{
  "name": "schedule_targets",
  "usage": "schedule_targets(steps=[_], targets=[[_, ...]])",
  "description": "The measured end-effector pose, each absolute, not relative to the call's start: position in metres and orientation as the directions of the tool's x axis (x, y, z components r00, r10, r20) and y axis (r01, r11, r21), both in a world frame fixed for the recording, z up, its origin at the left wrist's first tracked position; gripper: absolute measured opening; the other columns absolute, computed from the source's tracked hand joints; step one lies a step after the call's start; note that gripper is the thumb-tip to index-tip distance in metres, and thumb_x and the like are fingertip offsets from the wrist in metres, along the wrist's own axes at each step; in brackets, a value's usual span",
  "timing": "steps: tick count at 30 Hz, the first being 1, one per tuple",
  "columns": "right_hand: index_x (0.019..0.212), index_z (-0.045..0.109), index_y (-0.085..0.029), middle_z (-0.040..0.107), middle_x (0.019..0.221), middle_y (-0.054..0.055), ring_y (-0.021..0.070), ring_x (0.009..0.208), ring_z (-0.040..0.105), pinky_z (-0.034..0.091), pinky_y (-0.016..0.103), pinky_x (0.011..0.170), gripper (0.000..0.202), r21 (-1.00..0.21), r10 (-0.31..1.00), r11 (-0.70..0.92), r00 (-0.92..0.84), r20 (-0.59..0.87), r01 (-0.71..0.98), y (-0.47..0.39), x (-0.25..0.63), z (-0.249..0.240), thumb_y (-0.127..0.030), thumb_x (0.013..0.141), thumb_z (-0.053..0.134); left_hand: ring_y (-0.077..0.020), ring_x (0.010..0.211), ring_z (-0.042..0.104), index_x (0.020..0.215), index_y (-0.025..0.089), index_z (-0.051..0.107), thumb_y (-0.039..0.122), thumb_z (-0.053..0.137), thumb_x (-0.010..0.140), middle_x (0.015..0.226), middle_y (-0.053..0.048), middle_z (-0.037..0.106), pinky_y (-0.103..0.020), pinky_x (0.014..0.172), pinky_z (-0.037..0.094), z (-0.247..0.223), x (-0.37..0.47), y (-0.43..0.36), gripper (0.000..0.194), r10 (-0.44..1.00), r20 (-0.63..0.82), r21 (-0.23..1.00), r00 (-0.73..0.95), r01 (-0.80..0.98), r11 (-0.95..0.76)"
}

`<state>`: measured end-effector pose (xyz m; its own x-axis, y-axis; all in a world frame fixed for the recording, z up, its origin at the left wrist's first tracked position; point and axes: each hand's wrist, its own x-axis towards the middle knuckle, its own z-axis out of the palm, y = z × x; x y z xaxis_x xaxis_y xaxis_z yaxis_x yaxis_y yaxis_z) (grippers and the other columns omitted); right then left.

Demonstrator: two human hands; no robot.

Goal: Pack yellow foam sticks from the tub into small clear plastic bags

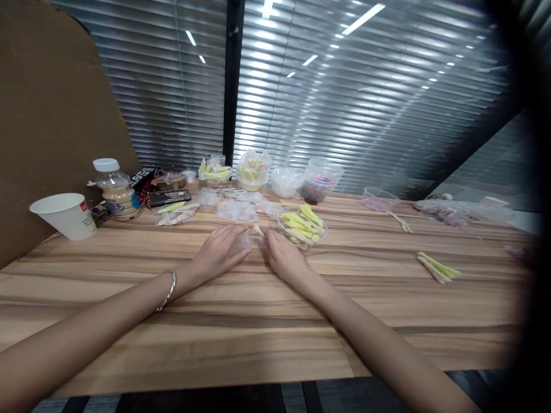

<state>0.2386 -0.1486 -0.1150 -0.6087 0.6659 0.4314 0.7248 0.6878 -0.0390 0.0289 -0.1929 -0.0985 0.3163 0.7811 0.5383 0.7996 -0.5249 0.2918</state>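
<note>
My left hand (221, 250) is closed on a small clear plastic bag (241, 243) above the middle of the table. Close to its right, my right hand (284, 252) pinches a small whitish piece (258, 230) at its fingertips, by the bag's side. Just beyond my right hand sits a clear round bowl (325, 234) with several yellow-green pieces (303, 223) in it. Several flat clear bags (239, 207) lie behind my left hand.
A paper cup (71, 217) and a bottle (118, 198) stand at the left. Tubs with yellow pieces (253, 172) and a purple-filled tub (319, 182) line the back. Yellow and white strips (437, 268) lie at the right.
</note>
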Motion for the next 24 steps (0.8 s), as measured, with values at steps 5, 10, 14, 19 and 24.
schedule_targets(steps=[5,10,14,19,24], targets=[[0.093,0.046,-0.014,0.057,0.089,0.008,0.0188,0.082,0.053,0.037,0.028,0.067,0.014,-0.038,0.643,0.694,-0.595,0.482,0.719,-0.157,0.234,-0.107,-0.023,0.092,0.035,-0.0089,0.113,0.049,0.125,0.026,0.041,0.042,0.047,0.079,0.122,0.000,0.053,-0.027,0.101,0.042,-0.105,0.027,-0.193,0.049,0.752,0.594,0.298,0.287,0.790,-0.536],[0.086,0.044,-0.015,0.056,0.083,0.006,0.0175,0.076,0.052,0.035,0.028,0.064,0.016,-0.034,0.646,0.677,-0.572,0.505,0.735,-0.160,0.232,-0.104,-0.027,0.092,0.036,-0.0076,0.113,0.050,0.123,0.026,0.043,0.038,0.051,0.078,0.120,0.000,0.055,-0.025,0.100,0.043,-0.109,0.024,-0.196,0.047,0.695,0.662,0.280,0.282,0.767,-0.578],[0.085,0.044,-0.015,0.055,0.081,0.006,0.0169,0.075,0.050,0.036,0.028,0.065,0.019,-0.080,0.644,0.696,-0.571,0.509,0.714,-0.159,0.232,-0.102,-0.026,0.094,0.031,-0.0090,0.114,0.050,0.124,0.024,0.043,0.038,0.051,0.078,0.121,-0.002,0.055,-0.028,0.101,0.044,-0.108,0.022,-0.196,0.049,0.672,0.667,0.254,0.322,0.750,-0.611],[0.091,0.050,-0.013,0.052,0.099,0.011,0.0197,0.091,0.045,0.036,0.033,0.082,0.020,-0.077,0.565,0.759,-0.597,0.569,0.646,-0.154,0.232,-0.103,-0.026,0.093,0.034,-0.0086,0.113,0.050,0.125,0.025,0.042,0.039,0.052,0.077,0.120,-0.002,0.055,-0.027,0.100,0.044,-0.109,0.023,-0.195,0.050,0.670,0.660,0.232,0.340,0.755,-0.613],[0.086,0.053,-0.014,0.049,0.096,0.011,0.0191,0.090,0.043,0.039,0.035,0.080,0.015,-0.207,0.552,0.792,-0.528,0.645,0.575,-0.153,0.232,-0.104,-0.023,0.091,0.041,-0.0094,0.112,0.050,0.124,0.024,0.042,0.042,0.053,0.075,0.121,-0.002,0.054,-0.027,0.099,0.045,-0.107,0.023,-0.195,0.052,0.697,0.658,0.270,0.284,0.776,-0.570]])
